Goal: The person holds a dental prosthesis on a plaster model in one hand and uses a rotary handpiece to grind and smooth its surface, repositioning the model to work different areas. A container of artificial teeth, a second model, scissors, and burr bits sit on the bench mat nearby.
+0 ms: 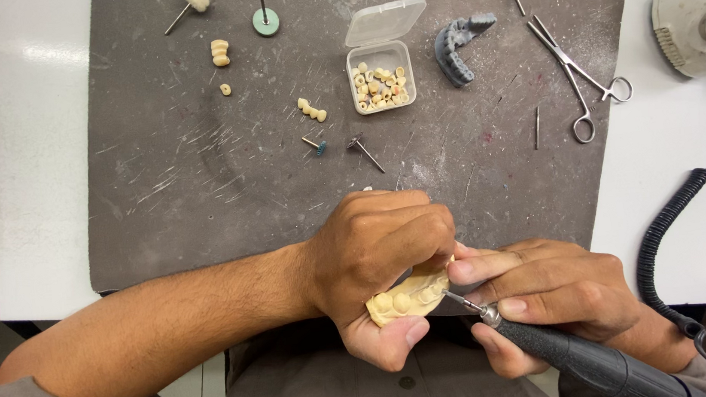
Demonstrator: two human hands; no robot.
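At the lower frame edge, past the counter (39, 168), the left hand (375, 252) clenches a cream tooth model (406, 299); the right hand (551, 287) grips a dark rotary tool (575, 358), its tip touching the model.

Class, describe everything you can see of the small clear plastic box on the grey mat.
The clear plastic box is small, square and see-through, with rounded corners. Its hinged lid is open and tilted back behind it. Inside lies a loose heap of small cream, tooth-shaped pieces. It sits upright near the far middle of the dusty grey mat, left of a dark grey jaw model. Neither hand touches it.
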